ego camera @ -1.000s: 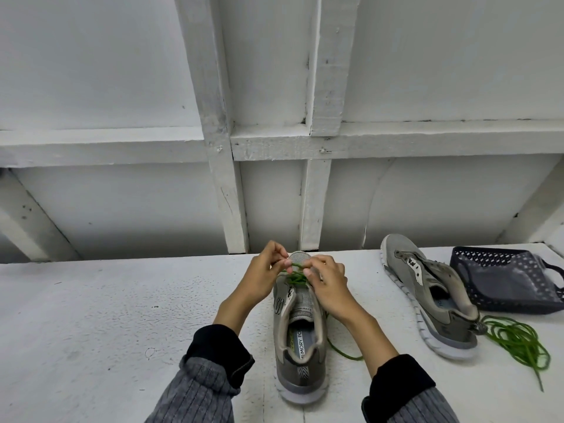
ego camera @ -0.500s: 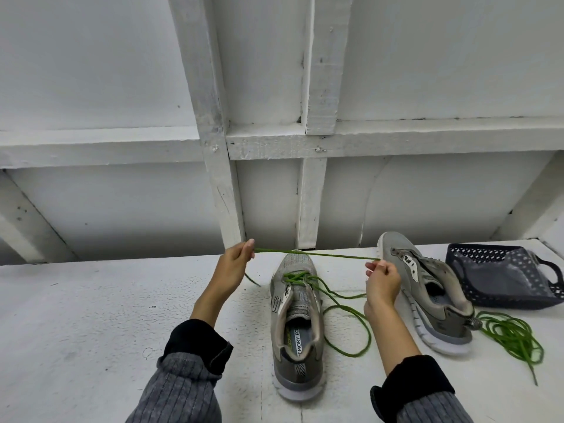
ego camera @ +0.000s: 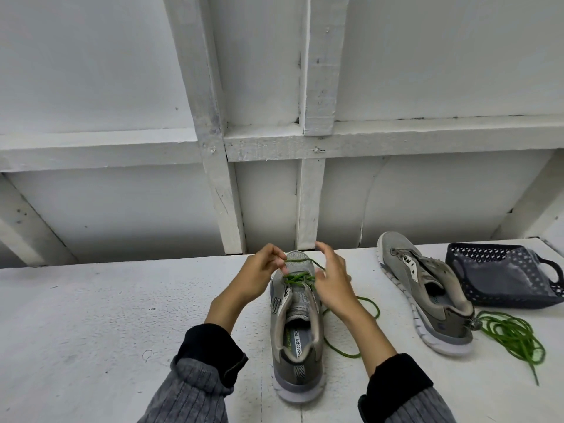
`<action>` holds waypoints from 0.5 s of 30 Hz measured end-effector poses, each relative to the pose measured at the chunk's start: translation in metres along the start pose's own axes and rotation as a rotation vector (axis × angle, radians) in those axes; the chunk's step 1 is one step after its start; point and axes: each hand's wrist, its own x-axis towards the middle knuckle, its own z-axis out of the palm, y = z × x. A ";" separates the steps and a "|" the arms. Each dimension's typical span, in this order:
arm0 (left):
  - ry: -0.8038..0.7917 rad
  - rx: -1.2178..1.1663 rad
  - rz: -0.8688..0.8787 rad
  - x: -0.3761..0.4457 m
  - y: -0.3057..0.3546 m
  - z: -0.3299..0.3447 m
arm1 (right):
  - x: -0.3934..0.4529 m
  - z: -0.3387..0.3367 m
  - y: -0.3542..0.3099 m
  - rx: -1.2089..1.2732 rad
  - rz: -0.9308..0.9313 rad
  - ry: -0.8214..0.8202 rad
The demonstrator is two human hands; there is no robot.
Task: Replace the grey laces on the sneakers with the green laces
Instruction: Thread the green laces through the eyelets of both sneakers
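A grey sneaker [ego camera: 297,340] stands on the white table [ego camera: 91,315] in front of me, toe pointing away. A green lace [ego camera: 297,278] crosses its lowest eyelets near the toe, and its slack loops on the table to the shoe's right. My left hand [ego camera: 259,277] pinches a strand of this lace just left of the toe. My right hand [ego camera: 331,283] hovers over the right side of the toe with its fingers spread. A second grey sneaker [ego camera: 427,297] lies unlaced to the right, with another green lace [ego camera: 512,337] bunched beside its heel.
A dark perforated basket [ego camera: 500,274] holding a clear bag sits at the far right of the table. A white panelled wall [ego camera: 274,117] with wooden battens rises right behind the table's back edge.
Half a second ago both hands were spread apart, pulling the lace taut across the toe. They have come back together over the toe, and the right hand has let go of its strand.
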 end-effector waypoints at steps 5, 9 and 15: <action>0.027 -0.023 0.006 -0.002 0.007 0.003 | 0.001 0.007 0.007 0.001 -0.070 -0.100; 0.041 0.069 -0.030 -0.003 0.000 -0.006 | -0.003 -0.004 0.009 -0.009 -0.020 0.046; 0.025 0.151 -0.069 -0.007 -0.005 -0.006 | 0.001 -0.012 0.014 -0.091 0.026 0.230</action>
